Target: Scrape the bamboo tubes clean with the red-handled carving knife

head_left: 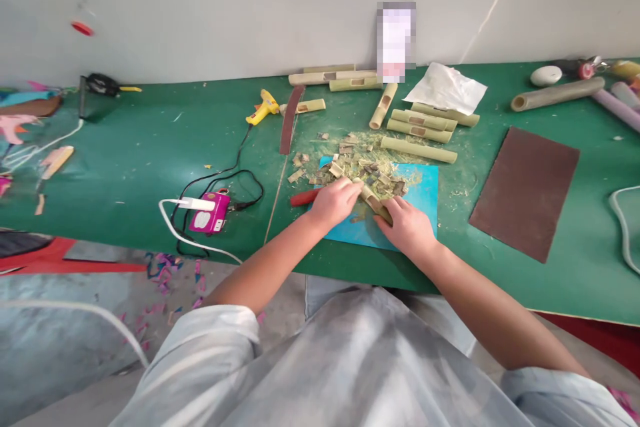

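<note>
A short bamboo tube (371,199) with a cut-out in its side lies slantwise over a blue mat (426,195). My right hand (409,225) is closed round its near end. At the far end, the fingers of my left hand (334,203) are closed on the tube. A red handle (304,197) sticks out to the left from behind my left hand; the rest of that tool is hidden. Bamboo chips and shavings (373,172) are heaped on the mat's far half, just beyond both hands.
Several notched bamboo tubes (419,145) lie behind the mat, near a white paper sheet (445,90). Brown sandpaper (525,193) lies to the right. On the left are a yellow glue gun (264,107), a brown strip (291,121) and a magenta power box (210,212) with cords.
</note>
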